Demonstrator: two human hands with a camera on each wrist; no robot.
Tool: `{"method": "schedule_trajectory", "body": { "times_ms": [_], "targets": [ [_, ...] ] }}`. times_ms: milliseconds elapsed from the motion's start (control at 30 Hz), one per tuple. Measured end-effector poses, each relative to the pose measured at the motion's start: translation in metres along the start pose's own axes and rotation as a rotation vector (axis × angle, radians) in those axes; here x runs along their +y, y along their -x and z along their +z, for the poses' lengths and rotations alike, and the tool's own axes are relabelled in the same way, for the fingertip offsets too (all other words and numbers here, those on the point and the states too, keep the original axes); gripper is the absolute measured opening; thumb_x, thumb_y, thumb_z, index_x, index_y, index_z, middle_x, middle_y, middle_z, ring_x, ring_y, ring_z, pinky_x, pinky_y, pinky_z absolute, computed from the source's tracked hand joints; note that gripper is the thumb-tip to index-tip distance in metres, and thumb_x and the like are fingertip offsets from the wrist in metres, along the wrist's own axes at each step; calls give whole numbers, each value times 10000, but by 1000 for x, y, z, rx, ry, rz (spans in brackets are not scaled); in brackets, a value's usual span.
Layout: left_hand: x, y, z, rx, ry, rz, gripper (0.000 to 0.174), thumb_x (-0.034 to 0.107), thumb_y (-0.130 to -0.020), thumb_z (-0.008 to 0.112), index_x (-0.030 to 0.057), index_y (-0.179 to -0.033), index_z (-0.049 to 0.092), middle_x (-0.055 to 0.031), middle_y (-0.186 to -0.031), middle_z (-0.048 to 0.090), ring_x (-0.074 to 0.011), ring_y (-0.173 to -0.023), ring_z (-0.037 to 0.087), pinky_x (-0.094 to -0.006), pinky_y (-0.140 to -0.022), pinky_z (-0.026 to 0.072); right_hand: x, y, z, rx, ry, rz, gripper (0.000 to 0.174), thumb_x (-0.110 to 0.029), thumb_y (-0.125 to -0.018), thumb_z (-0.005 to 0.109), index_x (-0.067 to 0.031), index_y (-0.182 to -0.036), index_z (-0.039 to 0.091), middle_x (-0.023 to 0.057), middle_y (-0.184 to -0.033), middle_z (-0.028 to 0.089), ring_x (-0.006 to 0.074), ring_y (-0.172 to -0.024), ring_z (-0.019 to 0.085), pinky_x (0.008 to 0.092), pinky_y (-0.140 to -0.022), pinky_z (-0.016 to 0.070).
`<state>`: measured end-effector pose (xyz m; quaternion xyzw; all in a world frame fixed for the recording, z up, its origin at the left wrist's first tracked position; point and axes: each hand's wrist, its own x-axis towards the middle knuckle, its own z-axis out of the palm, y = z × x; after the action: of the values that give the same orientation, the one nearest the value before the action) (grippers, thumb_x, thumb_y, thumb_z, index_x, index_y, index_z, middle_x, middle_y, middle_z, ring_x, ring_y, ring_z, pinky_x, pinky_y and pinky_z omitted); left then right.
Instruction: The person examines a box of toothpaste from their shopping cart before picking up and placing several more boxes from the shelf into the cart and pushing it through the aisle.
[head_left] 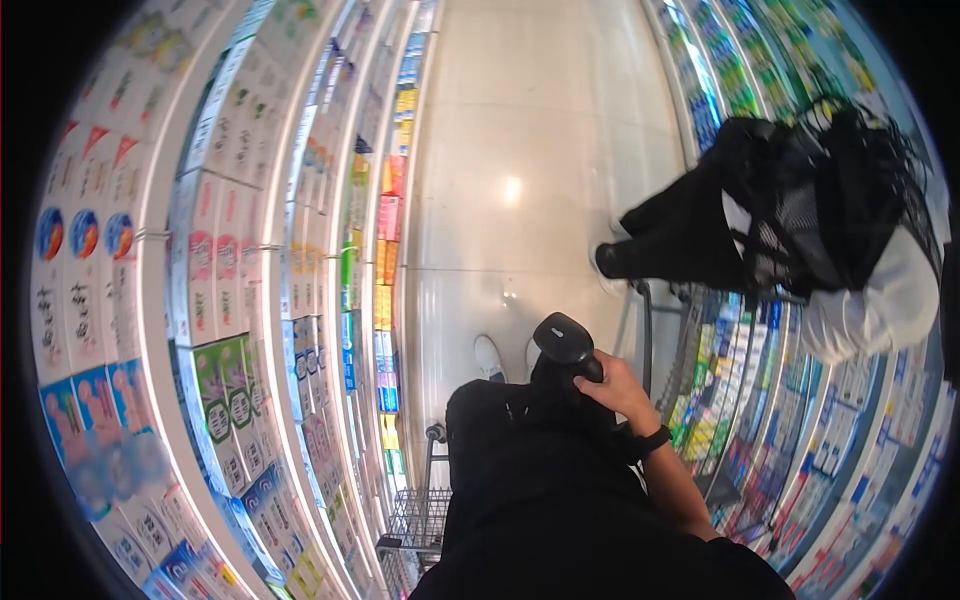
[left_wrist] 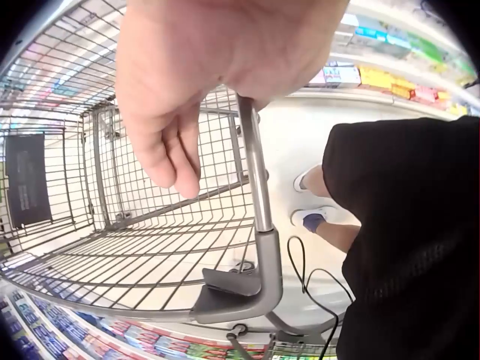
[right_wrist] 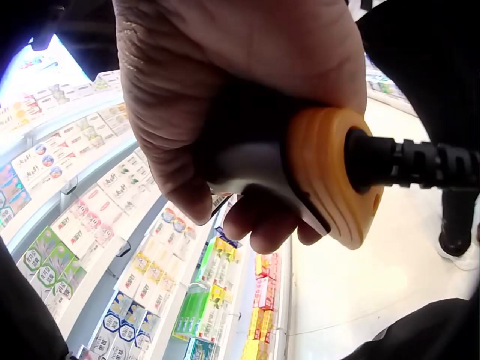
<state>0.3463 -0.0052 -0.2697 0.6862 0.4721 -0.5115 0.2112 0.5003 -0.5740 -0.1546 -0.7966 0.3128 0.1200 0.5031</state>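
My right hand grips a black handheld scanner, its head pointing forward above my lap. In the right wrist view, fingers wrap round the scanner's dark handle, which has an orange end with a black cable coming out of it. My left hand rests over the metal push bar of a wire shopping cart, its fingers hanging loosely beside the bar. The head view does not show the left hand; only part of the cart appears there, at lower left.
Shelves of boxed goods line the left side, and more shelves stand on the right. A pale tiled floor runs between them. Another person in dark clothing stands at the right, close to a grey metal frame.
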Motion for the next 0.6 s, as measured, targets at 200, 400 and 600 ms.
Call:
{"method": "schedule_trajectory", "body": {
  "times_ms": [200, 400, 600],
  "targets": [
    [-3, 18, 63, -43, -3, -60, 422, 283, -965, 469, -24, -1255, 460, -184, -981, 646, -312, -880, 651, -472, -726, 545, -32, -102, -30, -94, 4, -240, 355, -201, -714, 701, 33, -969, 617, 207, -739, 614, 338, -704, 625, 376, -680, 479],
    [4, 14, 131, -155, -268, -47, 413, 254, -965, 477, -27, -1267, 452, -187, -953, 661, -310, -852, 669, -456, -699, 562, -75, -198, -97, -160, 28, -324, 335, -199, -741, 701, 35, -961, 606, 129, -707, 581, 181, -673, 560, 326, -681, 471],
    [88, 82, 155, -8, -580, -34, 488, 377, -851, 699, -50, -1015, 525, -156, -936, 603, -264, -783, 586, -404, -659, 503, -113, -288, -152, -165, -168, -167, 289, -132, -783, 690, 22, -1015, 613, 27, -720, 603, 97, -637, 593, 242, -578, 454]
  ]
}}
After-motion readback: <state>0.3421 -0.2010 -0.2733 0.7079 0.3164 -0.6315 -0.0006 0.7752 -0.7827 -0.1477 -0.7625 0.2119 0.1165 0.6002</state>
